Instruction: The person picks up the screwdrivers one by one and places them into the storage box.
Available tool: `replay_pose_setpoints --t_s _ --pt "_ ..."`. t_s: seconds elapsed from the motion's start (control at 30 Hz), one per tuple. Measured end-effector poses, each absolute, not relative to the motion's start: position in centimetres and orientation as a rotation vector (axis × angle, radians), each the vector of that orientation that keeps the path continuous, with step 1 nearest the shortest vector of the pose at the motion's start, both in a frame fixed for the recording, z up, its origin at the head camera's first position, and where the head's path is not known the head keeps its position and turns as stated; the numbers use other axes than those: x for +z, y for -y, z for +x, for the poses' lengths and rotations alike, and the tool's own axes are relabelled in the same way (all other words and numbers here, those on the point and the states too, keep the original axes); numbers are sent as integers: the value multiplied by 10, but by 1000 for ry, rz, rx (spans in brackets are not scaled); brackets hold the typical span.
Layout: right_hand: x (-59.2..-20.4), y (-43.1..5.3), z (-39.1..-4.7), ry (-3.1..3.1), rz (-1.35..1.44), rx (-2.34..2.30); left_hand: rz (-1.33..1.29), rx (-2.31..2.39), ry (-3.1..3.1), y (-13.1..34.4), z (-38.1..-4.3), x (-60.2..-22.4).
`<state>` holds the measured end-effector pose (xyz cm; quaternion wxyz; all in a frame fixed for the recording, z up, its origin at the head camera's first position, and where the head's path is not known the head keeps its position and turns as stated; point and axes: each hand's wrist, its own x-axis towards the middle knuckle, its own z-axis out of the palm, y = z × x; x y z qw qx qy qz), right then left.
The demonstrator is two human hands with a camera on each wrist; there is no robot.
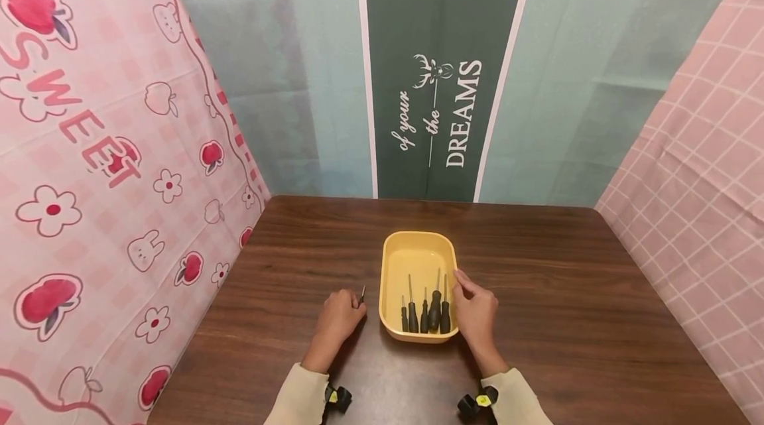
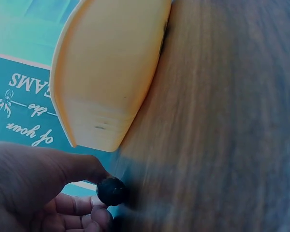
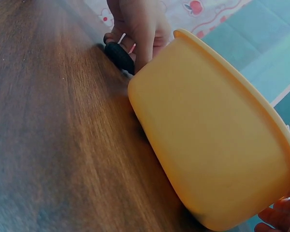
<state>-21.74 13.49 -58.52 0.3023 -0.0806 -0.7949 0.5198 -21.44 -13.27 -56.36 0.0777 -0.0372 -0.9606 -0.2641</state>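
A yellow plastic tray (image 1: 418, 254) stands on the table. Inside it, several black-handled screwdrivers (image 1: 435, 311) lie side by side against the near end, shafts pointing away. My right hand (image 1: 475, 309) pinches the tray's right rim; only its fingers (image 3: 280, 215) show at the corner of the right wrist view. Left of the tray, apart from it, my left hand (image 1: 341, 317) holds another small screwdriver (image 1: 363, 293) low over the table. The round end of its black handle (image 2: 112, 191) sits between thumb and fingers in the left wrist view, while the palm hides much of it.
The dark wooden table (image 1: 555, 292) has its far edge against a green and teal curtain (image 1: 430, 27). A pink printed cloth (image 1: 119, 213) hangs at the left and a pink checked cloth (image 1: 698, 166) at the right. Both wrists wear black camera bands.
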Motion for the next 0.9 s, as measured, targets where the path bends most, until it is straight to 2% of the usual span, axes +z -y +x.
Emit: replay_pose_setpoints --t_s 0.9 --pt "-586 -135 -217 2120 -229 1352 -73 -867 2839 129 -215 -533"
